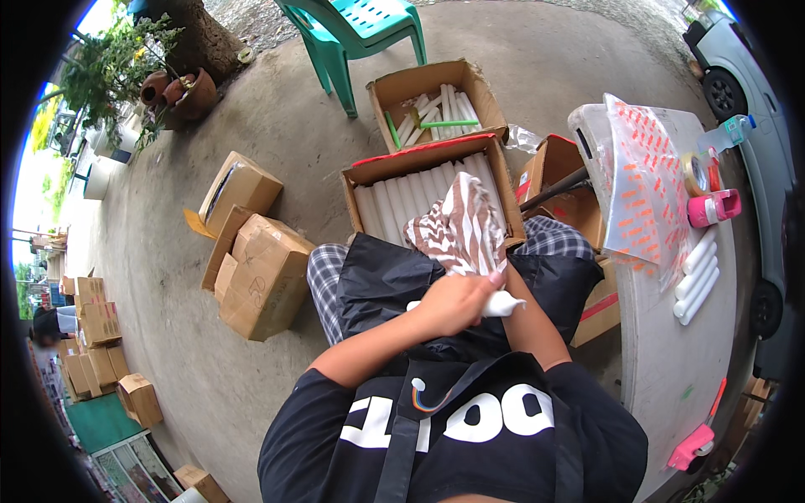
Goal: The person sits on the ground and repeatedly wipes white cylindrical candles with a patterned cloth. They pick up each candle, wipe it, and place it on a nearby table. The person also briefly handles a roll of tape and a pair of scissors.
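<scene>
Over my lap, my left hand is closed around a white candle; its wick end sticks out on the right and a bit of its other end on the left. A brown-and-white striped cloth rises just beyond that hand. My right forearm reaches up to the cloth, and the right hand's fingers are hidden behind the cloth and my left hand. Directly in front, the cloth overlaps an open cardboard box with a row of thick white candles in it.
Farther off, another open box holds thinner white sticks and green strips. At right, a table bears printed plastic bags, a pink tape dispenser, several candles and a bottle. Cardboard boxes stand left; a green chair stands ahead.
</scene>
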A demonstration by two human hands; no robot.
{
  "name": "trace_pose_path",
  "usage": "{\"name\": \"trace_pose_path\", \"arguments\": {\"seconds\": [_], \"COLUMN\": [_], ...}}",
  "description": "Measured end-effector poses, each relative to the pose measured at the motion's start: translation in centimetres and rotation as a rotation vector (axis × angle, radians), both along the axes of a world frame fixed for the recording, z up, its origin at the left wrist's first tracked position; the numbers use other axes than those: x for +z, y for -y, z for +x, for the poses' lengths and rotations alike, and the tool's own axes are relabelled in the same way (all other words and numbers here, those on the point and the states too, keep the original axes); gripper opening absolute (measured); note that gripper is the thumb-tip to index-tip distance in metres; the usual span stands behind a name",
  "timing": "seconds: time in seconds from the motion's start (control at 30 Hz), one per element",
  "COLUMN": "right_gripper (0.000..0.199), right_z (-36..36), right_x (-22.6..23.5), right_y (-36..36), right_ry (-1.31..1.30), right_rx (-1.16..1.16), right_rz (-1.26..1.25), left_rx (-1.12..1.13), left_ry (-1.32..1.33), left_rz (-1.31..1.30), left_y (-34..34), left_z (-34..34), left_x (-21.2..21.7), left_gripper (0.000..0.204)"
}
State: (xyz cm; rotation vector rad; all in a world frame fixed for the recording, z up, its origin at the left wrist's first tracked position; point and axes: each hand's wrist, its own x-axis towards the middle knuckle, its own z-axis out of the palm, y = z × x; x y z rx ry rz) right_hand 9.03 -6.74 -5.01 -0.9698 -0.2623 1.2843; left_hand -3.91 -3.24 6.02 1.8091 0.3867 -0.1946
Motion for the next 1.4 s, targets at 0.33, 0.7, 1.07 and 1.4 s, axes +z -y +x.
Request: {"name": "trace_pose_path", "arguments": {"seconds": [0.33, 0.7, 1.07, 1.4], "right_gripper": [0.059, 0.030, 0.043, 0.064], "right_z": [1.3, 2.4, 1.0, -1.9], "right_x": [8.5, 2.4, 2.7, 7.4], "right_y": [-0.5, -1.1, -1.5, -0.2], "right_ry": [1.045, 0.257, -0.154, -0.485], "right_rx": [-0.031, -0.384, -0.375, -0.337], "right_rz": [0.160, 0.425, 0.307, 0.367], "left_rx": [0.665, 0.646, 1.052, 0.981], "left_ry": [0.357, 0.470, 1.123, 1.127], "left_rz": [-0.137, 0.270, -0.124, -0.078], "left_y": [-3.3, -3.6, -1.6, -0.8], "left_z": [-0.7, -0.7, -0.6, -0.4], "left_x": [-2.1, -2.1, -5.4, -5.3], "left_gripper": [0.050, 0.061, 0.040, 0.040]}}
